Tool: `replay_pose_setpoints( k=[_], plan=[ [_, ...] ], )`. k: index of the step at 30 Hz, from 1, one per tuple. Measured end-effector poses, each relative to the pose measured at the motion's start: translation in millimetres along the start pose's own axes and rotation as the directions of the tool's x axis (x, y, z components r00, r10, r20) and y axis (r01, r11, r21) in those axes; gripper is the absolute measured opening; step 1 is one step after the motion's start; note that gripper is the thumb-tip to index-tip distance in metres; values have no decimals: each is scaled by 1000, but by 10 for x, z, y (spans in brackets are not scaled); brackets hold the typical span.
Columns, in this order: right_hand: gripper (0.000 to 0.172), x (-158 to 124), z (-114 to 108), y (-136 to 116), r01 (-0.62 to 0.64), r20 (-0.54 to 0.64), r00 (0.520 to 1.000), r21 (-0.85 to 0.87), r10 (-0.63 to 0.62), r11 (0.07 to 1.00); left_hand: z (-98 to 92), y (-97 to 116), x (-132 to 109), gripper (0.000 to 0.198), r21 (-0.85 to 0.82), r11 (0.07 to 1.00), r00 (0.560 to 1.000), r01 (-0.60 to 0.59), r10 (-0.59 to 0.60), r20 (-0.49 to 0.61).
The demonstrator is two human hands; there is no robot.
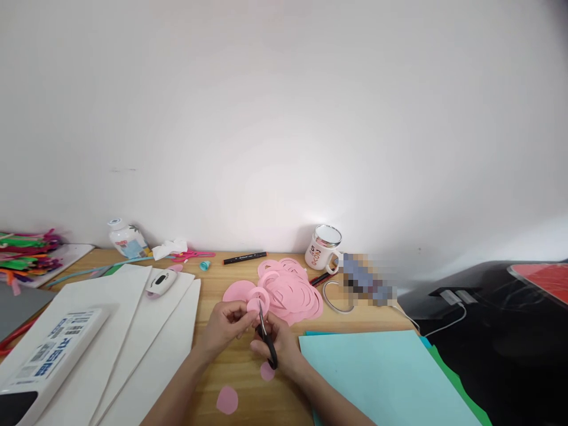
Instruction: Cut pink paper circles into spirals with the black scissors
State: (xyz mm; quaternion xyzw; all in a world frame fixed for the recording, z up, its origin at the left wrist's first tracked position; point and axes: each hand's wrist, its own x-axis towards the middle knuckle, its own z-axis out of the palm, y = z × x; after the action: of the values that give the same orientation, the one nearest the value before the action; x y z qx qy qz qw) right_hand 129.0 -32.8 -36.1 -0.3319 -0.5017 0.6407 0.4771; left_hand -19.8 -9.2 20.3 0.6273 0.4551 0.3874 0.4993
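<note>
My left hand (pixel 229 325) pinches a piece of pink paper (pixel 252 305) with a rounded, ring-like edge. In my right hand (pixel 280 346) is a pair of scissors (pixel 266 342) with black handles, its blades pointing up and away from me at the paper. Whether the blades are parted I cannot make out. Just beyond my hands lies a heap of pink paper rings and cut-outs (pixel 293 293). Two small pink paper pieces rest nearer to me: a rounded one (pixel 228 400) and a smaller one (pixel 267 371) below the scissors.
White sheets (pixel 173 331) and a white box (pixel 57 349) lie left; light blue paper (pixel 368 367) lies right. Along the wall are a white bottle (pixel 128 239), pink scissors (pixel 193 255), a black marker (pixel 245 258) and a mug (pixel 323 248). A blurred object (pixel 366 278) sits beside the mug.
</note>
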Motion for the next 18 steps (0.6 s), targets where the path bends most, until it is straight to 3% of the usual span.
replay_pose_setpoints(
  k=[18],
  plan=[
    [43,0,20,-65,-108,-49,993,-41,106,993,-42,-119,21,30,-46,997,983,-61,52,-176]
  ],
)
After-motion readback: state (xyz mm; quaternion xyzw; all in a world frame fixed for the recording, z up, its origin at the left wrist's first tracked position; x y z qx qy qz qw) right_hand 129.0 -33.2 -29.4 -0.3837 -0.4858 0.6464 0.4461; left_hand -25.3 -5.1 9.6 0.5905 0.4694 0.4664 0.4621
